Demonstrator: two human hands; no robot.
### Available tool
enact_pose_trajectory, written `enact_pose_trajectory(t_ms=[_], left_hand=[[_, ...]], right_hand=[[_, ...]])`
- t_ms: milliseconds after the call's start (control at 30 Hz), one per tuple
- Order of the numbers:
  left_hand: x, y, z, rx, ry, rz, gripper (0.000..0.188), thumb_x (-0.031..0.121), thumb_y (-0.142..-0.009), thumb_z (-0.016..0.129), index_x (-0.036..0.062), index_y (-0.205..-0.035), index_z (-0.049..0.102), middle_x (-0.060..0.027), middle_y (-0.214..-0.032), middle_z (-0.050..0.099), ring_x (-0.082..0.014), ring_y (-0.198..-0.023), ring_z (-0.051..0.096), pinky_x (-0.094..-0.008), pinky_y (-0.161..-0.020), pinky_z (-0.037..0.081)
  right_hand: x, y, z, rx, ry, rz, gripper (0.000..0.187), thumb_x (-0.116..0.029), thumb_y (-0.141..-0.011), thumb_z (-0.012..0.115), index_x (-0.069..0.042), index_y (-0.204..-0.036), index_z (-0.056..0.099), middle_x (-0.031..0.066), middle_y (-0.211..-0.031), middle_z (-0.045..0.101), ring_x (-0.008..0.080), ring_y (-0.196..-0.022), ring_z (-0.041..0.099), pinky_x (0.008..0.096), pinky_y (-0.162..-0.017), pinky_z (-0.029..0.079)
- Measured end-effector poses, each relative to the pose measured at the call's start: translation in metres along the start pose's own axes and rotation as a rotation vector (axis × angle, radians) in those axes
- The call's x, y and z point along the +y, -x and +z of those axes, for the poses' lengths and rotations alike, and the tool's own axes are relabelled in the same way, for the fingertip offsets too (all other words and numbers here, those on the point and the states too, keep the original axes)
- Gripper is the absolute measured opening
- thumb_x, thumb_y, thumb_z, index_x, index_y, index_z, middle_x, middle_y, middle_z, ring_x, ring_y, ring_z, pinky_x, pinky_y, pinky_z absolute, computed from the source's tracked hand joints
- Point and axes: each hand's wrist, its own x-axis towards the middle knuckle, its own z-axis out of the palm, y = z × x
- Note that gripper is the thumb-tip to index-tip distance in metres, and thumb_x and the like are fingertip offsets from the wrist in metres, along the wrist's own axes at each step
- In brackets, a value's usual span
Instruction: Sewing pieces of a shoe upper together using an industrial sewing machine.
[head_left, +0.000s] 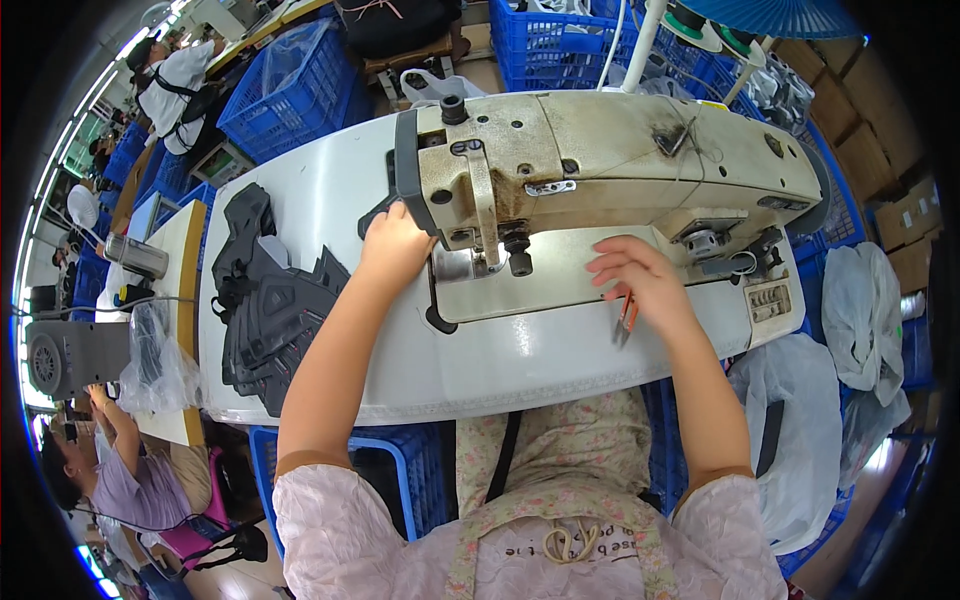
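A beige sewing machine stands on the white table in front of me. My left hand is closed at the left of its head, beside the needle area. A small part of a dark grey piece shows behind that hand; the fingertips and the rest of the piece are hidden. Over the machine bed, right of the needle, my right hand keeps a pair of orange-handled thread snips in its palm. Its upper fingers point left, off the bed. A pile of dark grey cut pieces lies left of my left forearm.
Blue crates stand under the table's near edge, with more crates behind it. Clear plastic bags hang at the right. Thread cones stand behind the machine. Two co-workers, one seated, are at the left.
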Motion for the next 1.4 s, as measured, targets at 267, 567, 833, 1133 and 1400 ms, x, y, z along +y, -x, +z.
enact_pose_trajectory(t_ms=[267, 567, 833, 1133, 1400], left_hand=[[-0.019, 0.007, 0.011, -0.183, -0.337, -0.032, 0.041, 0.007, -0.079, 0.061, -0.0023, -0.119, 0.059, -0.0238, -0.088, 0.066, -0.0334, -0.080, 0.068, -0.0385, -0.063, 0.056], [0.000, 0.013, 0.006, -0.173, -0.499, -0.054, 0.038, 0.008, -0.074, 0.064, 0.0021, -0.111, 0.067, -0.0200, -0.097, 0.071, -0.0263, -0.081, 0.068, -0.0321, -0.061, 0.056], [0.005, 0.012, 0.003, -0.175, -0.499, -0.123, 0.030, 0.010, -0.077, 0.065, 0.0045, -0.106, 0.070, -0.0142, -0.098, 0.071, -0.0246, -0.079, 0.068, -0.0322, -0.062, 0.056], [0.004, 0.022, 0.021, 0.165, -0.247, -0.230, 0.021, 0.018, -0.085, 0.063, 0.0039, -0.099, 0.070, -0.0076, -0.109, 0.070, -0.0251, -0.104, 0.063, -0.0396, -0.083, 0.050], [0.002, 0.021, 0.024, 0.234, -0.155, -0.221, 0.023, 0.025, -0.087, 0.064, 0.0043, -0.097, 0.071, -0.0081, -0.112, 0.071, -0.0232, -0.104, 0.062, -0.0376, -0.085, 0.049]], right_hand=[[0.080, 0.003, -0.056, 0.457, -0.561, 0.062, 0.027, -0.009, -0.089, 0.048, -0.004, -0.112, 0.061, 0.0096, -0.102, 0.066, 0.0150, -0.083, 0.060, 0.0304, -0.072, 0.051], [0.090, 0.028, -0.037, 0.403, 0.363, -0.373, 0.022, -0.010, -0.091, 0.058, -0.006, -0.111, 0.066, 0.0095, -0.119, 0.063, 0.0248, -0.115, 0.056, 0.0403, -0.096, 0.047], [0.056, 0.050, -0.034, -0.028, 0.847, -0.492, 0.029, -0.001, -0.076, 0.059, -0.006, -0.103, 0.066, 0.0118, -0.128, 0.061, 0.0358, -0.128, 0.048, 0.0475, -0.107, 0.036], [0.036, -0.005, 0.000, 0.154, 0.833, -0.371, 0.012, -0.013, -0.090, 0.062, -0.005, -0.099, 0.059, 0.0131, -0.097, 0.069, 0.0358, -0.087, 0.066, 0.0429, -0.075, 0.051], [0.043, -0.153, 0.060, -0.042, 1.404, -0.596, 0.029, -0.021, -0.097, 0.055, -0.013, -0.125, 0.058, 0.0111, -0.108, 0.068, 0.0286, -0.100, 0.065, 0.0361, -0.086, 0.053]])
